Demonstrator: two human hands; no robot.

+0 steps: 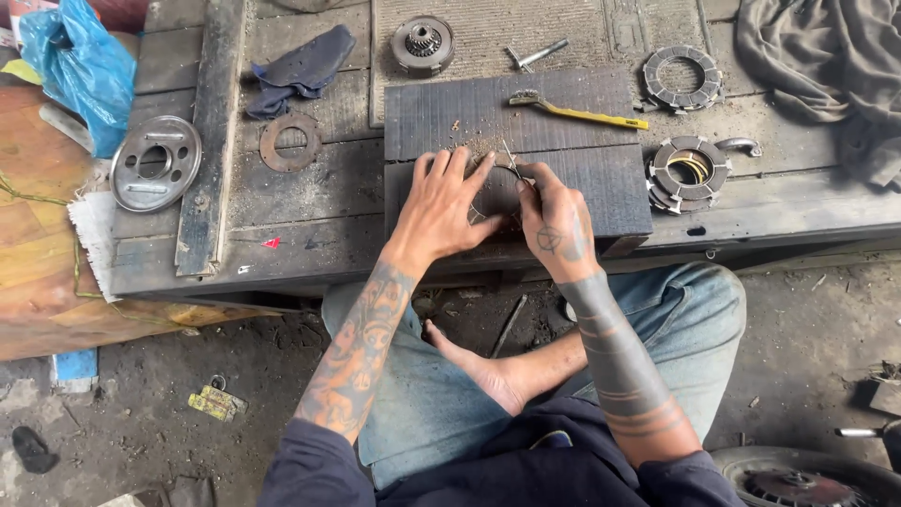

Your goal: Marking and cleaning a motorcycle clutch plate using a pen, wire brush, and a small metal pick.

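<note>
a rough repair workshop: worn wooden bench (282, 202) strewn with clutch plates (681, 77), a gear hub (422, 44), greasy rags (302, 66), dirt floor (169, 394).

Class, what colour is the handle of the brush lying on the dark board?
Yellow: the brush handle shows best in the head view.

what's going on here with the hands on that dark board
A person sits at a low wooden workbench, both hands on a dark ribbed board. The left hand lies spread flat, pressing down a thin round metal ring that is mostly hidden. The right hand pinches a slim metal tool at the ring's edge. A yellow-handled wire brush, stacks of notched clutch plates, a toothed metal hub and a dark blue cloth lie around them.
</note>
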